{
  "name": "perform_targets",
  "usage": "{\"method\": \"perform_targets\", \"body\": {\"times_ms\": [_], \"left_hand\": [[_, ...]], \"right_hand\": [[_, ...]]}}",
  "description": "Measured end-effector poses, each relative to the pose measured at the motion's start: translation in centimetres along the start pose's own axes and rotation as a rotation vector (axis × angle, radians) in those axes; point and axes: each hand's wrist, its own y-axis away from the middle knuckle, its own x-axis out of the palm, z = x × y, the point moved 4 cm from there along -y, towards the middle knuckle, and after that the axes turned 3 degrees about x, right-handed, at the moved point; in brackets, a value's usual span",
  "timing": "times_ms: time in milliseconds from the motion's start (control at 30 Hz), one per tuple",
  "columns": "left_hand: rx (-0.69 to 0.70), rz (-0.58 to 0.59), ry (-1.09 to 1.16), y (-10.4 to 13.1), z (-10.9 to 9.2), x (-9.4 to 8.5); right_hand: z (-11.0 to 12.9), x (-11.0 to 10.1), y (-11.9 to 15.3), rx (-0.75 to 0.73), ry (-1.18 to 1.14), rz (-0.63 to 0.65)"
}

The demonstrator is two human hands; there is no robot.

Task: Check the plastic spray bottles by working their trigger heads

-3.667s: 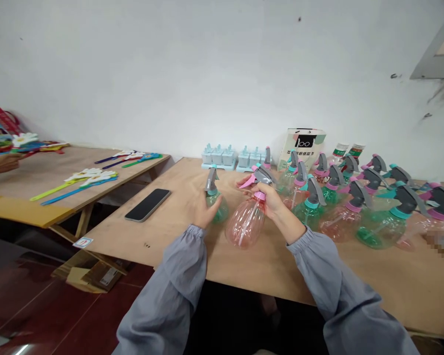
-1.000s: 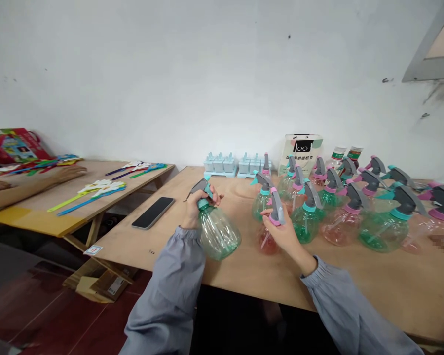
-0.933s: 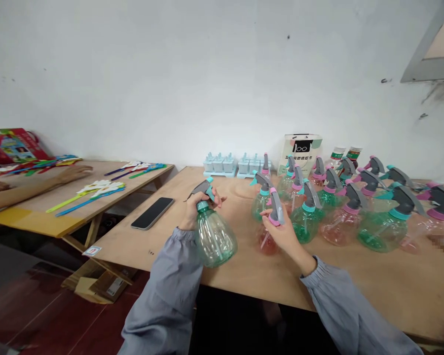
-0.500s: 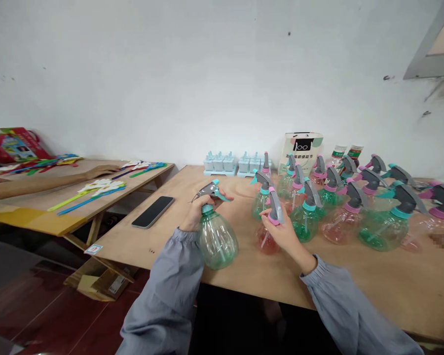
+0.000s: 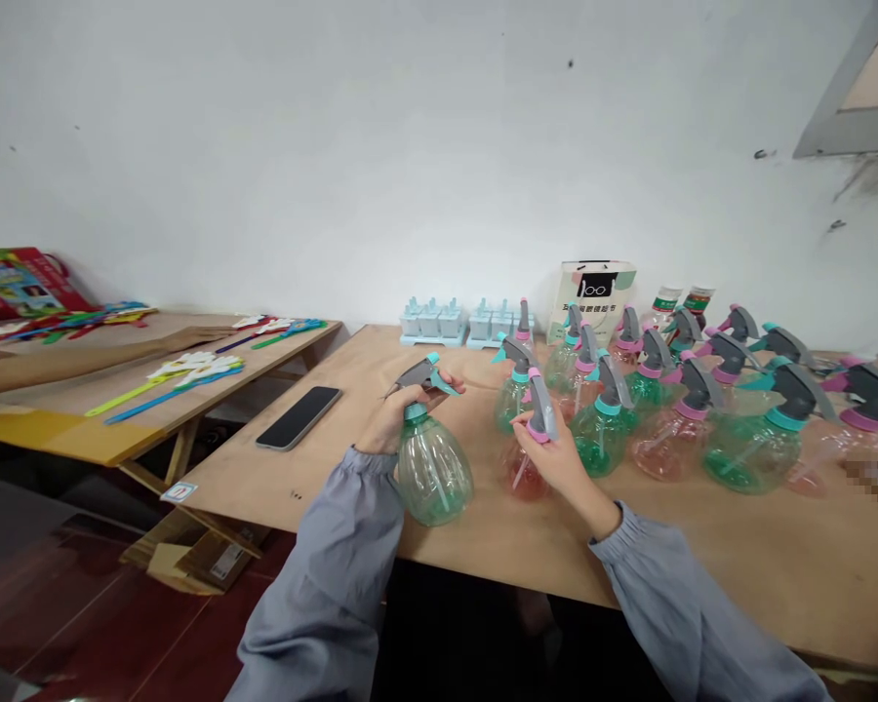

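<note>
Handling of trigger-spray bottles at a wooden table (image 5: 665,561), seen from above: my left hand (image 5: 395,419) is gripping a transparent green, rounded plastic spray bottle (image 5: 435,473), its fingers closing around the neck and the grey-and-turquoise spray head (image 5: 417,372). This bottle is tilting, its neck leaning to the left, over the near edge of the table; whether its base is touching the wood I cannot tell. My right hand (image 5: 560,458) is closing on the neck of a transparent pink plastic spray bottle (image 5: 521,476), the fingers pressing around its pink collar just below the grey head; this bottle is standing on the table. Just behind it a smaller-looking green bottle with a turquoise collar (image 5: 512,398) is standing upright, and to the right further green and pink spray bottles (image 5: 750,458) are crowding together. To the left of my left hand a black smartphone (image 5: 299,417) is lying flat. Along the wall, pale blue plastic moulds (image 5: 431,325) and a cream printed carton (image 5: 592,302) are standing. At the adjoining table (image 5: 59,429), another person's bare forearm (image 5: 109,356) is reaching over, near coloured plastic sticks with white petal-like ends (image 5: 197,370)
</note>
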Motion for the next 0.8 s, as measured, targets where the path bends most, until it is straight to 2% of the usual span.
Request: {"method": "perform_targets", "body": {"times_ms": [167, 333, 433, 533, 667, 800], "left_hand": [[-0.038, -0.068, -0.153, -0.5, 0.3, 0.0], [-0.037, -0.002, -0.139, -0.7, 0.4, 0.9], [-0.03, -0.05, -0.198, -0.8, 0.4, 0.7], [0.02, -0.095, -0.376, -0.8, 0.2, 0.3], [0.198, -0.113, -0.727, -0.5, -0.8, -0.3], [0.264, -0.154, -0.951, -1.1, -0.7, -2.3]], "right_hand": [[-0.3, 0.1, -0.1, 0.009, -0.011, 0.006], [-0.2, 0.1, -0.1, -0.015, -0.01, -0.003], [-0.2, 0.1, -0.1, -0.013, -0.013, 0.004], [-0.3, 0.1, -0.1, -0.008, -0.017, 0.012], [-0.3, 0.1, -0.2, -0.004, -0.024, 0.002], [-0.3, 0.2, -0.1, -0.019, -0.042, -0.022]]}}
